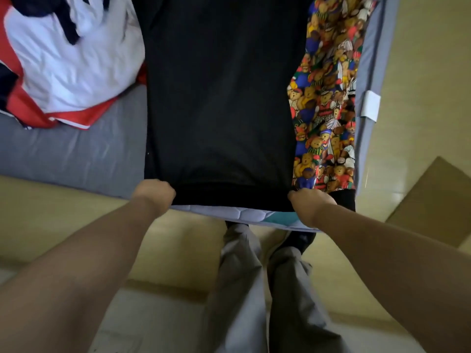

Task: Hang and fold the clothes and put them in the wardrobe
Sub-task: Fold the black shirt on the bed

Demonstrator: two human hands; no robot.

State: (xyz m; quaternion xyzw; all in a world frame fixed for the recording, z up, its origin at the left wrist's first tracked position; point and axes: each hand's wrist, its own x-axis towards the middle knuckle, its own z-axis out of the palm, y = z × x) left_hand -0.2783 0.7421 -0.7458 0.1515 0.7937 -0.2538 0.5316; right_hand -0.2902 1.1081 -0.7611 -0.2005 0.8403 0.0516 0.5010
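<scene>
A black garment lies spread lengthwise on the grey bed, its near hem at the bed's edge. My left hand grips the hem's left corner with curled fingers. My right hand grips the hem's right corner. A pale quilted board with a teal patch shows just under the hem between my hands. A garment with a colourful teddy-bear print lies beside the black one on the right, partly covered by it.
A pile of white, red and navy clothes sits at the bed's far left. A brown cardboard sheet lies on the tiled floor at right. My legs in grey trousers stand below the bed's edge.
</scene>
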